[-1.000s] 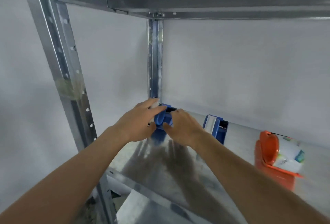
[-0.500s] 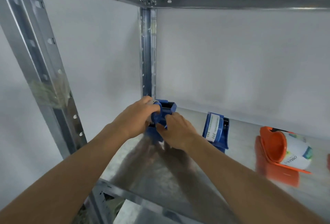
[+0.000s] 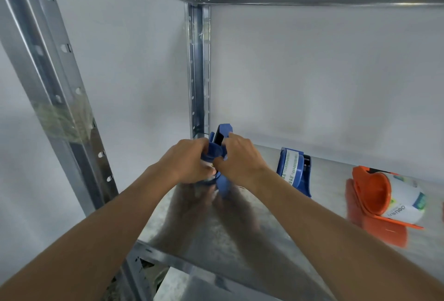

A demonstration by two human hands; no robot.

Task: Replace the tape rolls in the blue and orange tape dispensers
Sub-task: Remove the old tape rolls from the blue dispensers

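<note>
Both hands are engaged on one blue tape dispenser [image 3: 219, 156], held just above the metal shelf [image 3: 240, 240] at its far left corner, close to the rear upright post [image 3: 198, 72]. The left hand [image 3: 185, 164] grips the dispenser from the left, fingers curled round its round hub section. The right hand [image 3: 240, 159] grips it from the right, fingers curled over the upper body, thumb low near the left thumb. The dispenser's long axis runs near to far and tilts upward, its dark-faced far end projecting above the fingers and its handle end pointing down toward the shelf between the wrists. Whether a roll is seated inside cannot be told; the hands cover that area.

A second blue dispenser [image 3: 294, 172] stands on the shelf just to the right of the right hand, apart from it, with a white printed roll showing in it. Further right lies the orange dispenser [image 3: 374, 202] on its side, with a white labelled roll [image 3: 406, 200] projecting from its open side.

Judgement: work is on the first blue unit, at the stage of opening or parting it about the hub. The hands oppose one another across the dispenser's width, so any separating pull would act left-right, square to the long axis. The right hand is nearer both remaining dispensers.
</note>
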